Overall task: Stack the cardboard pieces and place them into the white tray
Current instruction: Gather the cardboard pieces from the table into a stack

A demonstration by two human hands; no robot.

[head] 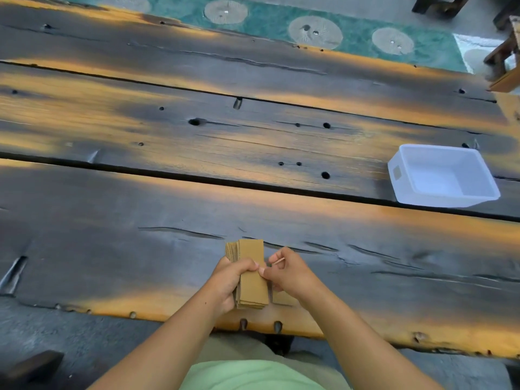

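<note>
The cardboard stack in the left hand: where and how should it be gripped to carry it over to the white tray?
Pinch the cardboard stack across its two long edges near the middle, coming from above, much as the left hand grips it now. The strips are long and narrow and fanned at the far end, so a mid-length squeeze probably keeps them aligned. The white tray sits open-topped to the right.

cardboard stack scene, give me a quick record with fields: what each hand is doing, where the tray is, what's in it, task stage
left hand: left hand grips the cardboard stack from its left side
right hand: right hand pinches a thin piece at the stack's right edge
loose piece: another cardboard piece lies under the right hand, beside the stack
tray: white tray sits far to the right on the wooden table
tray contents: nothing visible inside
stage: stack not yet in the tray
</note>
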